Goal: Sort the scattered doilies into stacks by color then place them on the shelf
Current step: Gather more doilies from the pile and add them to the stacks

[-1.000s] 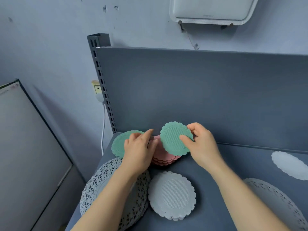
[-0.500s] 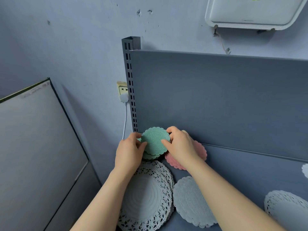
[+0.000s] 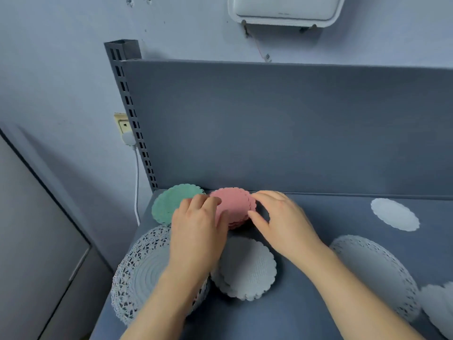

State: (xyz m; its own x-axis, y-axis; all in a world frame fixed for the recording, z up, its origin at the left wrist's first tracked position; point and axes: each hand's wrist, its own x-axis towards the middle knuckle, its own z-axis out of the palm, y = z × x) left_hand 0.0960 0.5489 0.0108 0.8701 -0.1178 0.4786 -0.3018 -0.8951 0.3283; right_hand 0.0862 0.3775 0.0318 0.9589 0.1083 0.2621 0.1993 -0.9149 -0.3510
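Grey-blue shelf [image 3: 343, 212] running beneath grey back panel [image 3: 269, 131]. Pink doily stack [image 3: 234, 204] sitting at back, near left end. Left hand [image 3: 198, 229] curling fingers onto its left edge, right hand [image 3: 282, 222] cupping its right edge between thumb and fingers. Green doily stack [image 3: 171, 203] lying just beside, on left. Small white doily stack [image 3: 247, 268] lying nearer, between forearms. Large lace doilies [image 3: 139, 273] lying under left forearm, with another lace doily [image 3: 375, 271] and plain white doily [image 3: 394, 214] lying well apart, on right.

A white plug [image 3: 128, 139] sits in a wall socket [image 3: 121, 123], its white cable [image 3: 136, 185] hanging down the pale blue wall [image 3: 61, 69]. High on that wall is a white rounded box [image 3: 285, 8] (a thin wire [image 3: 257, 46] dangles beneath), and a grey cabinet [image 3: 36, 241] stands at the left.
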